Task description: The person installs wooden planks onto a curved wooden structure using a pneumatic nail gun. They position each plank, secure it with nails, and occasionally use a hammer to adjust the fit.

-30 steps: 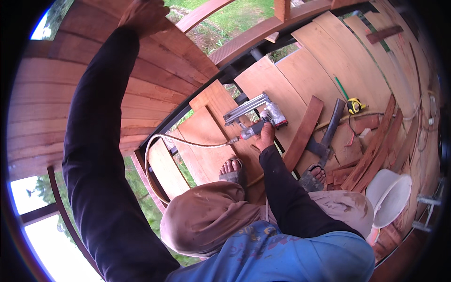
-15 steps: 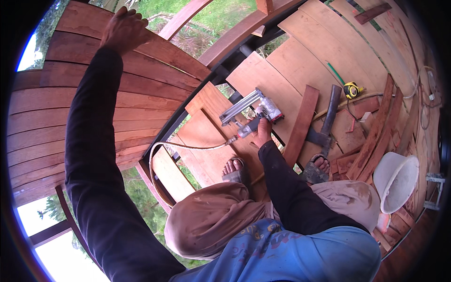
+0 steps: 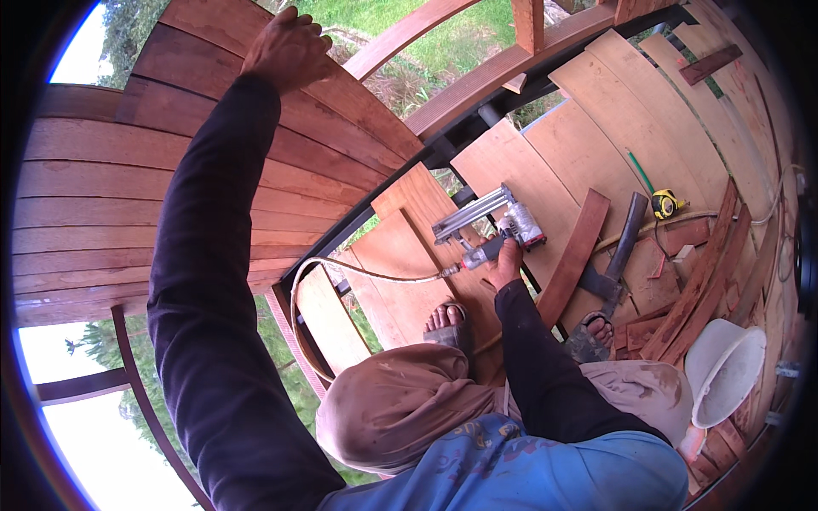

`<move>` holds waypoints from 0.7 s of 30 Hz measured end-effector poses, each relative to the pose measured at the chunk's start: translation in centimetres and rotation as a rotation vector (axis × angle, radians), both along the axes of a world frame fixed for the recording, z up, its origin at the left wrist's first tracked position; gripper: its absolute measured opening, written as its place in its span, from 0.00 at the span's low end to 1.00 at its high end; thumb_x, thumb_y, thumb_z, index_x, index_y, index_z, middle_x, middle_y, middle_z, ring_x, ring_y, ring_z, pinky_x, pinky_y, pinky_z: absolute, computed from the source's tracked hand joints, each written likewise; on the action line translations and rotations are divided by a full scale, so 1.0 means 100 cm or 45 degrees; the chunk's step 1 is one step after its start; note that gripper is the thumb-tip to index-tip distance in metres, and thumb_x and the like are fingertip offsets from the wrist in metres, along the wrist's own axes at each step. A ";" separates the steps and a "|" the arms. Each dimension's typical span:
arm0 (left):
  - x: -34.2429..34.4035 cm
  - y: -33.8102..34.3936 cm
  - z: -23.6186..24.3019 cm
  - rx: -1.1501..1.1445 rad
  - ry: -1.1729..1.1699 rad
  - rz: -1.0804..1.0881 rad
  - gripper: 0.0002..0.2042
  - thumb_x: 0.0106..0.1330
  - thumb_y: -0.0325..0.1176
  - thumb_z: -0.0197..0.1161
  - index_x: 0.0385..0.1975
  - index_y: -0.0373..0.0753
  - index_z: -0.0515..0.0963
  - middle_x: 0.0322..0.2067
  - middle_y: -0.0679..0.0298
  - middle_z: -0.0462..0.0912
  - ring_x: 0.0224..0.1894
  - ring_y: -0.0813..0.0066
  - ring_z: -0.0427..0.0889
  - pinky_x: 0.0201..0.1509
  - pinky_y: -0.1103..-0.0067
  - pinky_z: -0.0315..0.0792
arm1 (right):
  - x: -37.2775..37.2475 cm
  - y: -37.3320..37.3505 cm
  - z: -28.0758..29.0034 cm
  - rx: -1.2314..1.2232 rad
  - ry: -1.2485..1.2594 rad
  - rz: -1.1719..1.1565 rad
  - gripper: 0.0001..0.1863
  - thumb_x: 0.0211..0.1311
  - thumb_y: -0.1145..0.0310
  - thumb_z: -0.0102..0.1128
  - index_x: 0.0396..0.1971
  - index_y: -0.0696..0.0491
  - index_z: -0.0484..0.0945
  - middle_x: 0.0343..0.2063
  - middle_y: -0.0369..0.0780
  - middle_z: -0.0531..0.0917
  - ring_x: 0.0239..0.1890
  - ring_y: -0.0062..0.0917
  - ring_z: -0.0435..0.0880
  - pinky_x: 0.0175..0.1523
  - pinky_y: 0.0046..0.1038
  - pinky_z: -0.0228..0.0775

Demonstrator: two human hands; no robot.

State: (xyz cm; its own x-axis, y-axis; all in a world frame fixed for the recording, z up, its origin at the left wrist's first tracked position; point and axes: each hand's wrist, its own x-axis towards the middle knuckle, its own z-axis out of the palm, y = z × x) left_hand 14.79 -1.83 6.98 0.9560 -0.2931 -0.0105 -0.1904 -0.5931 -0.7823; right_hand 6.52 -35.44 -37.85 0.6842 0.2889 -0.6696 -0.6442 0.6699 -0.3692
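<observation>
One nail gun (image 3: 518, 225), silver-grey, red-trimmed | right hand (image 3: 506, 261) wrapped round it | left hand (image 3: 288, 51) half-curled, hold unclear

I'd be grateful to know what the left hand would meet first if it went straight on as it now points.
The way looks free as far as the picture shows: the left hand is by the top board, with greenery seen beyond its edge, though depth is unclear.
</observation>
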 end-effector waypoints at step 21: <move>0.003 -0.002 0.001 -0.001 0.015 -0.036 0.11 0.57 0.51 0.66 0.22 0.54 0.82 0.27 0.75 0.80 0.39 0.77 0.77 0.52 0.74 0.65 | 0.003 -0.001 -0.021 -0.026 0.050 0.061 0.10 0.67 0.68 0.56 0.45 0.54 0.73 0.35 0.38 0.78 0.38 0.28 0.81 0.49 0.41 0.84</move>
State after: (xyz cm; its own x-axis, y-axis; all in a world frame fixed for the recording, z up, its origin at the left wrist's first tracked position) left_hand 15.09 -2.05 7.10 0.9471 -0.3203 -0.0216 -0.2167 -0.5881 -0.7792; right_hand 6.78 -35.55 -39.99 0.6428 0.3066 -0.7020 -0.6898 0.6303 -0.3563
